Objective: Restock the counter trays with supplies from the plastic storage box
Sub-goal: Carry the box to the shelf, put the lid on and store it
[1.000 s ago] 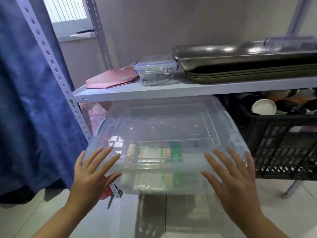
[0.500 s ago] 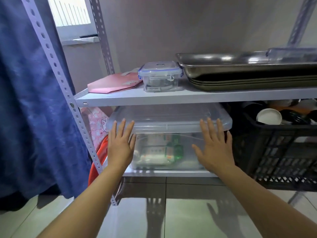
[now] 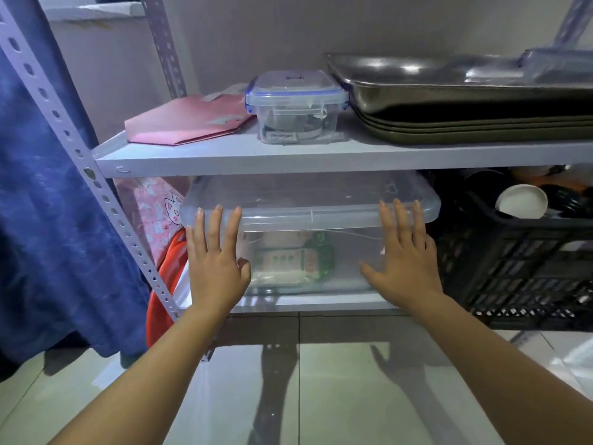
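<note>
A clear plastic storage box (image 3: 309, 208) with a clear lid sits on the lower shelf of a metal rack, pushed well in under the upper shelf. Green and white packets (image 3: 293, 263) show through its front wall. My left hand (image 3: 215, 261) presses flat against the box's front left, fingers straight and pointing up to the lid's edge. My right hand (image 3: 402, 256) presses flat against the front right in the same way, thumb spread out to the side.
On the upper shelf (image 3: 321, 155) lie a pink folder (image 3: 189, 123), a small clip-lid container (image 3: 296, 106) and stacked steel trays (image 3: 465, 101). A black crate (image 3: 526, 261) with a white cup (image 3: 521, 200) stands right of the box. Blue cloth (image 3: 41, 220) hangs at left.
The box was out in front of the rack a second ago; both hands have pushed it back onto the lower shelf, and it now sits deeper under the upper shelf.
</note>
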